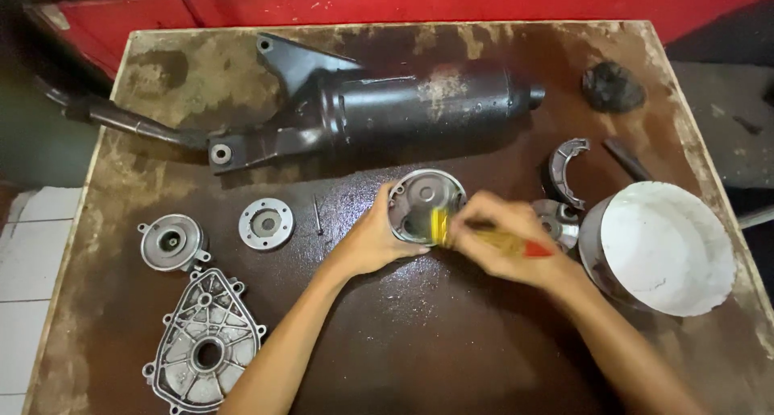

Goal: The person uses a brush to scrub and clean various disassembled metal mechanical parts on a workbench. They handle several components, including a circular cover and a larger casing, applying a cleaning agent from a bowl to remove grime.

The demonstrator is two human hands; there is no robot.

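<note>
head view: your left hand (pixel 372 242) grips the round metal housing (pixel 426 205); right hand (pixel 504 246) pinches the brush (pixel 484 236). wet table (pixel 419 334), so the housing may slip.

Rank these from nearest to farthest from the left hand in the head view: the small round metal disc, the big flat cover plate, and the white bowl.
Measured from the left hand:
1. Small round metal disc, just to its left on the table.
2. Big flat cover plate, lower left, near the table's front edge.
3. White bowl, far right, beyond the right hand.
</note>
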